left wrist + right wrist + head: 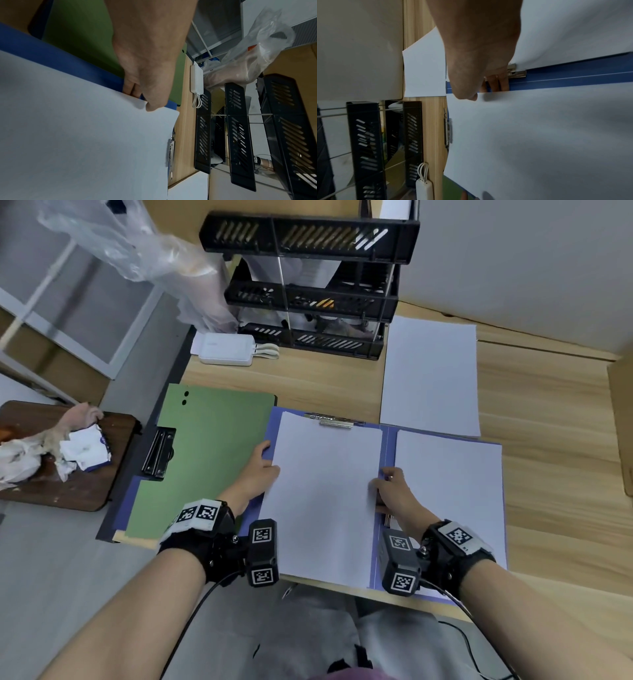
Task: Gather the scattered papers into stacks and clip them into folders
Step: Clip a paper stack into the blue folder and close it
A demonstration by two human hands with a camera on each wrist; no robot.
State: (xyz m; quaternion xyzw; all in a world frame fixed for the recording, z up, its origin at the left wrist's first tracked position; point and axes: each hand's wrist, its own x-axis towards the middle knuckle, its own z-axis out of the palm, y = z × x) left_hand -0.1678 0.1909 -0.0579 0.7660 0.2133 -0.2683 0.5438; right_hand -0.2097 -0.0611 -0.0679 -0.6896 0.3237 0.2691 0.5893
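Note:
An open blue folder lies on the wooden desk. A white paper stack covers its left half, its top edge at the metal clip. My left hand pinches this stack's left edge, thumb on top and fingers underneath. My right hand pinches the stack's right edge by the spine, next to a side clip. A second paper stack lies on the folder's right half. A third paper stack lies on the desk behind.
A green folder with a black clip lies to the left, partly under the blue one. A black tiered tray rack and a white power bank stand at the back. A brown stool with crumpled tissue stands further left.

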